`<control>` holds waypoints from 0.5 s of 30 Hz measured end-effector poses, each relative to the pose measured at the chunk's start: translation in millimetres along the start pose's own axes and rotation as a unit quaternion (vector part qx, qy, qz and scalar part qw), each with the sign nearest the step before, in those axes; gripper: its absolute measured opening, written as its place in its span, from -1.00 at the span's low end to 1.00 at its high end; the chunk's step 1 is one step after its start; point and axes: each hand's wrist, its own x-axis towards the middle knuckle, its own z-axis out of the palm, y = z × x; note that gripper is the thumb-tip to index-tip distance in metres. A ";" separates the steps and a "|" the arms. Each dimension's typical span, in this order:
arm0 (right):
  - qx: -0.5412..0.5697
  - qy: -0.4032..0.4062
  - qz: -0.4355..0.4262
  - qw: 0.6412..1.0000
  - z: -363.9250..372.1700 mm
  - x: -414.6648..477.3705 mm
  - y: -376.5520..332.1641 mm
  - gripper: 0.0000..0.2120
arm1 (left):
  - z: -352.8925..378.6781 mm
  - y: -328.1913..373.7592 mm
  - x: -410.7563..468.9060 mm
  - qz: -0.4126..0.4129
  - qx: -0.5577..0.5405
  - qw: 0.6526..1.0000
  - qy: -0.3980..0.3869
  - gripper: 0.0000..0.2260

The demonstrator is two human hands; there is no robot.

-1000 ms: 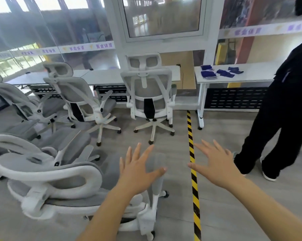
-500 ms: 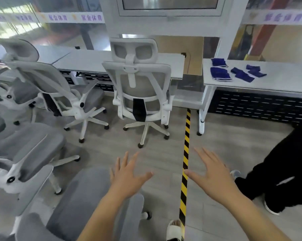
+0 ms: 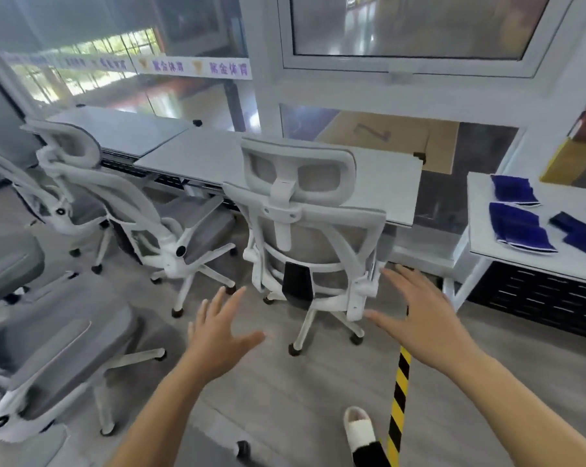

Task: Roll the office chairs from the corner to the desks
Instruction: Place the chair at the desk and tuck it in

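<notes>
The left grip and right grip are spread wide, holding nothing, near a white office chair by the bench.

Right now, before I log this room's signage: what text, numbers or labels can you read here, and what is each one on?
"紫金体育": purple characters, printed twice on the white banner strip; strokes slightly blurred, so uncertain.
"7": dark mark on the brown cardboard sheet; possibly a numeral.
Banner's left stretch: too blurred to read.
White mesh office chair and grey desk top: no text visible.
</notes>
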 end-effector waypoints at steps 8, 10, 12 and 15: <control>0.061 0.009 -0.110 0.992 -46.4 201.7 -32.3 -0.35 | -56.5 12.8 188.3 0.007 0.039 0.999 -0.002 -0.02; 0.066 0.020 -0.143 0.987 -48.6 244.5 -52.8 -0.35 | -74.1 11.5 230.0 -0.002 0.040 0.999 -0.001 -0.09; 0.050 0.031 -0.183 0.981 -45.9 281.0 -74.9 -0.35 | -90.4 10.8 261.2 -0.009 0.000 1.000 -0.006 -0.12; 0.016 0.019 -0.185 0.982 -36.7 330.9 -107.4 -0.35 | -111.9 -0.3 311.2 0.016 0.008 1.000 -0.023 -0.07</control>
